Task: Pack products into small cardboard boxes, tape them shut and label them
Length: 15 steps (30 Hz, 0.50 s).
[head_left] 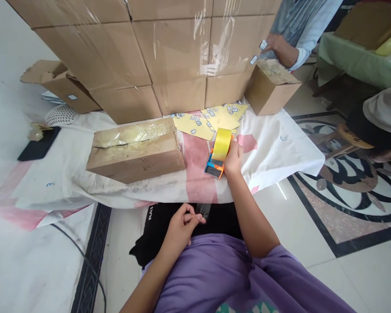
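My right hand is wrapped around a tape dispenser with an orange and blue body, carrying a wide yellow tape roll. It is held over the front part of the cloth-covered table. Down at my lap, my left hand pinches the end of a see-through strip of tape; the strip's upper part is hard to make out. A cardboard box with tape along its top lies on the table, left of the dispenser. Yellow sheets with small white labels lie behind the roll.
A wall of taped cartons stands along the table's back. Beside it are a smaller carton and another person's hand with labels on the fingers. An opened carton and a dark flat object are at the left.
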{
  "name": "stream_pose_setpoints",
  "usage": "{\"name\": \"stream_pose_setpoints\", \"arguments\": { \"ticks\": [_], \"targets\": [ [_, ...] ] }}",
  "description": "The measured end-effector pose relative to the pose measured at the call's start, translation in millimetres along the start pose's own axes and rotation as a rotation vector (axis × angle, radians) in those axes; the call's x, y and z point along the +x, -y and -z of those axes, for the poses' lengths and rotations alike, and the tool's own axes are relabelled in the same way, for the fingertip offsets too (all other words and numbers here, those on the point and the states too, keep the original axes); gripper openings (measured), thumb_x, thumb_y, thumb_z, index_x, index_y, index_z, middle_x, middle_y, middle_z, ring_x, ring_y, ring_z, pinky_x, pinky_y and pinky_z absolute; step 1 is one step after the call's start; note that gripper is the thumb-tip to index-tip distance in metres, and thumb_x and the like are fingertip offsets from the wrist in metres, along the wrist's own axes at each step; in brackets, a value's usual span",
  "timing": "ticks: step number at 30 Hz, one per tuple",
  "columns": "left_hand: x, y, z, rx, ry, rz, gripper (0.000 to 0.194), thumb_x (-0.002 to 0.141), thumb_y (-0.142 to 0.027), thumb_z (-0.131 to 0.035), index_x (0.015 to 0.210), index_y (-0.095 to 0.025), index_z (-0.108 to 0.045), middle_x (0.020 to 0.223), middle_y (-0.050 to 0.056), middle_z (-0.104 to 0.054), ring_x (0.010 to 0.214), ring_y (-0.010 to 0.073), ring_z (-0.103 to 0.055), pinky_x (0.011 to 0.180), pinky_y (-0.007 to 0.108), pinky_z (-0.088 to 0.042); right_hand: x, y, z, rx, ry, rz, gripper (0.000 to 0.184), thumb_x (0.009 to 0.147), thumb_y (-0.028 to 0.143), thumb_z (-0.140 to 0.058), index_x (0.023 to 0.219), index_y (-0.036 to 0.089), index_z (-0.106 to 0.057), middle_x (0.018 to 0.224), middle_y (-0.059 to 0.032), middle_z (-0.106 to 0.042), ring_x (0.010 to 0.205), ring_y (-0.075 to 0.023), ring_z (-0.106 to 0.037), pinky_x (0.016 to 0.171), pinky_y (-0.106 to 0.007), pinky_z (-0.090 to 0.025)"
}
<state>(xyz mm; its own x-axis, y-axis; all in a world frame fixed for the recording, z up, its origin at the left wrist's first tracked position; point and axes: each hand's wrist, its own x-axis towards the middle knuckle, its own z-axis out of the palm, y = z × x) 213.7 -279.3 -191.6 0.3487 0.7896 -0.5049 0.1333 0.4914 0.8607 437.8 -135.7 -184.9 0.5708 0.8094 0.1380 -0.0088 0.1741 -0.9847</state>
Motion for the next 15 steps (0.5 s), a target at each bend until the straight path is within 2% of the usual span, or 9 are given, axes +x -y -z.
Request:
{"name": "stream_pose_setpoints", "arguments": {
  "ticks": [3, 5, 8, 11, 15],
  "targets": [
    [-2, 6, 5.1, 0.020, -0.043, -0.004, 0.042, 0.081, -0.055, -0.067, 0.088, -0.022, -0.042, 0.089, 0.005, -0.079, 0.034, 0.0022, -0.034, 0.029, 0.016, -0.030, 2, -2, -1, 0.054, -0.072, 0.005, 0.052, 0.094, 0.071, -0.044, 0.070, 0.026, -0.053, 0.066, 0.0006, -0.054, 0.060, -0.0187, -0.059, 0.056, -0.036, -0.054],
    [2, 8, 6.1, 0.023, -0.056, -0.015, 0.043, 0.080, -0.054, -0.068, 0.099, -0.021, -0.050, 0.088, 0.006, -0.079, 0.034, 0.0032, -0.036, 0.030, 0.017, -0.031, 2, -2, -1, 0.054, -0.078, 0.021, 0.051, 0.094, 0.069, -0.048, 0.067, 0.026, -0.051, 0.065, 0.0015, -0.052, 0.057, -0.0170, -0.056, 0.053, -0.034, -0.052],
    [9, 11, 6.4, 0.033, 0.001, -0.015, 0.053, 0.077, -0.054, -0.070, 0.114, -0.016, -0.061, 0.087, 0.008, -0.079, 0.034, 0.0044, -0.039, 0.031, 0.019, -0.032, -1, 1, -1, 0.057, -0.067, 0.044, 0.050, 0.094, 0.067, -0.050, 0.066, 0.025, -0.052, 0.064, 0.0022, -0.051, 0.055, -0.0156, -0.052, 0.051, -0.032, -0.049],
    [11, 18, 8.1, 0.050, 0.047, -0.017, 0.050, 0.078, -0.053, -0.069, 0.106, -0.012, -0.070, 0.091, 0.012, -0.079, 0.034, 0.0043, -0.041, 0.033, 0.020, -0.031, -7, 9, -2, 0.060, -0.064, 0.087, 0.051, 0.094, 0.066, -0.052, 0.064, 0.025, -0.052, 0.061, 0.0026, -0.050, 0.054, -0.0152, -0.050, 0.050, -0.031, -0.047],
    [8, 27, 16.0, 0.087, 0.016, -0.026, 0.044, 0.081, -0.051, -0.068, 0.102, -0.013, -0.074, 0.094, 0.012, -0.079, 0.035, 0.0043, -0.043, 0.033, 0.020, -0.031, -16, 31, -7, 0.083, -0.106, 0.111, 0.050, 0.094, 0.068, -0.043, 0.067, 0.026, -0.051, 0.064, 0.0002, -0.052, 0.060, -0.0183, -0.055, 0.056, -0.035, -0.053]
  ]
}}
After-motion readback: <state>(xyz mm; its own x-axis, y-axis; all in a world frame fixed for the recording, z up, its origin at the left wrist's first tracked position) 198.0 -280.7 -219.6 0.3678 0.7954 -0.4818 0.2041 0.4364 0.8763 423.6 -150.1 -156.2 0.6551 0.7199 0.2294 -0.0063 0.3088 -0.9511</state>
